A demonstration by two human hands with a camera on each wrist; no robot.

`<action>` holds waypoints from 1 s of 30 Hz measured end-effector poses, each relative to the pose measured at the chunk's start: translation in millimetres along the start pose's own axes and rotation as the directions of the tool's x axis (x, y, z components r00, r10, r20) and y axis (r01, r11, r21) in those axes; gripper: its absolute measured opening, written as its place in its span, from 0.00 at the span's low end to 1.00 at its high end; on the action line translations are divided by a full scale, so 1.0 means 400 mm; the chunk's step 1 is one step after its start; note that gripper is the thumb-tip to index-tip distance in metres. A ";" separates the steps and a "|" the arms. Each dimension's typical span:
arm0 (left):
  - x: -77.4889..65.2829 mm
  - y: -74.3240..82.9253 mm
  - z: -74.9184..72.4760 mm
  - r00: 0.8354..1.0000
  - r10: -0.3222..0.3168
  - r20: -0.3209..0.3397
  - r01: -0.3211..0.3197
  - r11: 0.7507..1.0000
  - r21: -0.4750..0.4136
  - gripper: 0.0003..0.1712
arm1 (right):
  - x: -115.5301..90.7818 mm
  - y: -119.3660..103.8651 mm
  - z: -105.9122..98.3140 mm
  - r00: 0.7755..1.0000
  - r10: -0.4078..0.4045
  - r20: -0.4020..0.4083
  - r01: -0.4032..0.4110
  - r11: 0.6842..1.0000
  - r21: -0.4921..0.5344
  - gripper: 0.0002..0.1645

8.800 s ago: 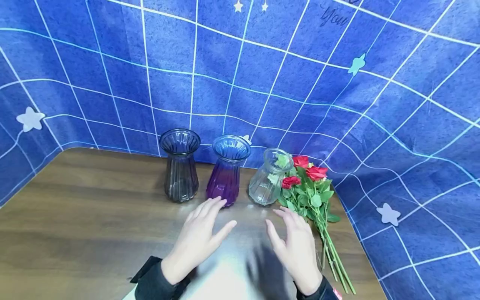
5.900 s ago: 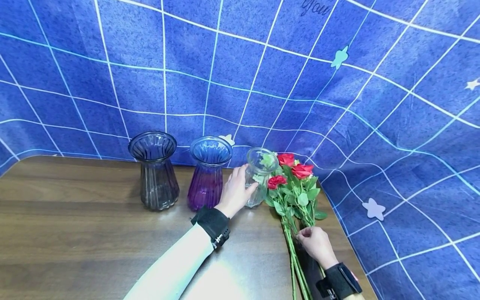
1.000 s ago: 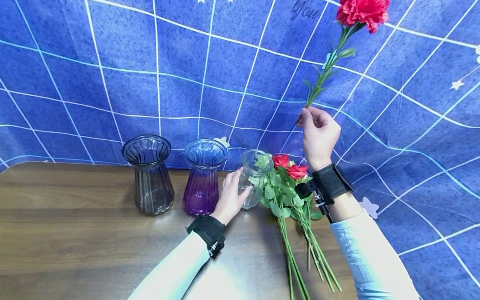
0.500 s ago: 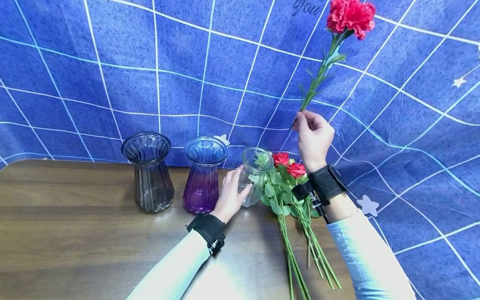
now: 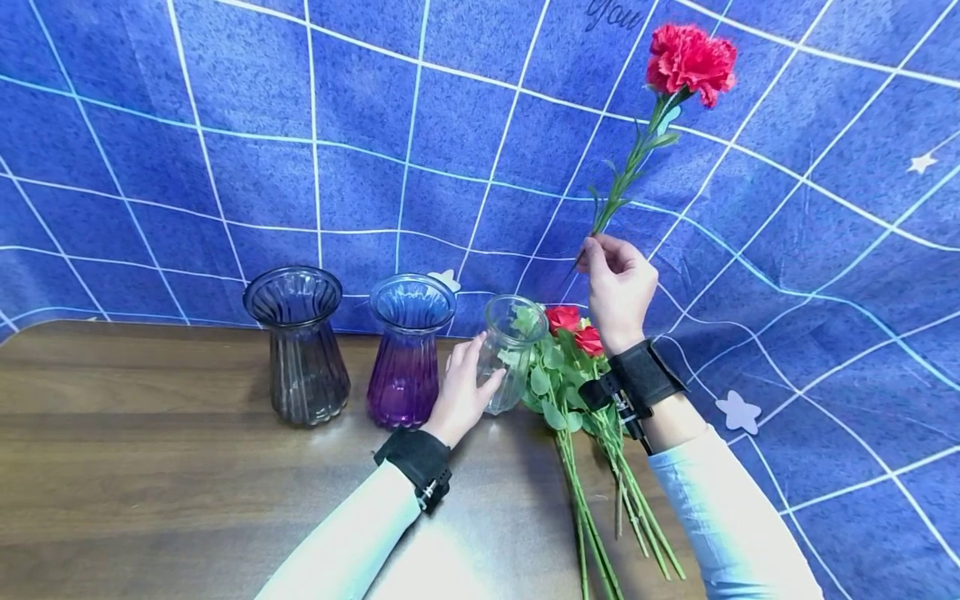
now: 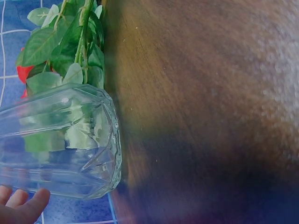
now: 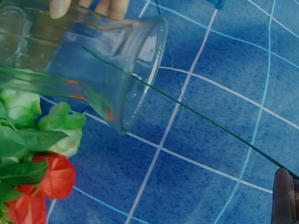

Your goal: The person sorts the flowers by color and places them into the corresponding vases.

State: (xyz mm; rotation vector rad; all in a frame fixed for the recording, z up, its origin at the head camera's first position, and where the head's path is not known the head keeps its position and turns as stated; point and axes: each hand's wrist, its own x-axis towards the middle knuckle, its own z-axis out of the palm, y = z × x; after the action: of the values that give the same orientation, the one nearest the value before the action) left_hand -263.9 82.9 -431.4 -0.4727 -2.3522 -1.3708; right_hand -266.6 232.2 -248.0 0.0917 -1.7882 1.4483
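Note:
A red carnation (image 5: 690,62) is held upright and tilted right, its stem pinched between the thumb and fingers of my right hand (image 5: 621,287). In the right wrist view, the thin lower stem (image 7: 210,121) runs past the rim and appears to reach into the clear glass vase (image 7: 100,60). My left hand (image 5: 461,396) holds that clear vase (image 5: 512,379) at its left side, fingers and thumb spread round its body. The vase stands upright on the table; its base shows in the left wrist view.
Left of the clear vase stand a blue-purple vase (image 5: 405,375) and a grey vase (image 5: 306,367). Red roses (image 5: 562,318) with green leaves (image 5: 551,383) lie to the right, stems (image 5: 588,533) toward the front. A blue grid cloth (image 5: 375,125) hangs behind the wooden table (image 5: 150,467).
My left hand came to the clear vase and stays there. My right hand took the carnation from the flowers, raised it, and has lately moved down and slightly left with it.

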 end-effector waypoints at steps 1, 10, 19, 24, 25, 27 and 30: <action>0.000 -0.001 0.001 1.000 0.001 -0.002 -0.001 1.000 0.000 0.36 | -0.002 0.004 0.000 1.000 0.004 0.004 -0.004 1.000 0.005 0.10; -0.003 -0.003 0.005 1.000 0.013 -0.014 -0.013 1.000 0.004 0.36 | -0.025 0.033 0.001 0.999 0.038 0.025 -0.038 0.999 -0.013 0.11; -0.002 -0.002 0.003 1.000 0.000 0.001 0.000 1.000 -0.004 0.36 | -0.051 0.019 0.001 0.992 0.108 0.067 -0.109 0.994 0.013 0.12; -0.002 -0.003 0.005 1.000 -0.006 -0.001 0.006 1.000 -0.001 0.36 | -0.074 -0.008 0.002 0.986 0.142 0.084 -0.140 0.990 -0.032 0.12; -0.002 -0.003 0.006 1.000 -0.005 -0.003 0.005 1.000 -0.002 0.36 | -0.077 -0.008 0.002 0.985 0.148 0.087 -0.144 0.988 -0.051 0.12; -0.003 -0.003 0.006 1.000 -0.005 -0.007 0.005 1.000 0.000 0.36 | -0.077 0.018 0.003 0.986 0.144 0.089 -0.136 0.987 -0.085 0.12; -0.004 -0.004 0.006 1.000 -0.005 -0.010 0.005 1.000 0.001 0.36 | -0.076 0.060 0.005 0.986 0.136 0.094 -0.122 0.982 -0.142 0.11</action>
State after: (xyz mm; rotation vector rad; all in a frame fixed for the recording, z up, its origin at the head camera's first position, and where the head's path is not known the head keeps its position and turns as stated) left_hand -263.6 84.0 -434.3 -0.4589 -2.3472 -1.3710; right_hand -259.9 226.0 -285.9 -0.0202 -2.0040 1.4294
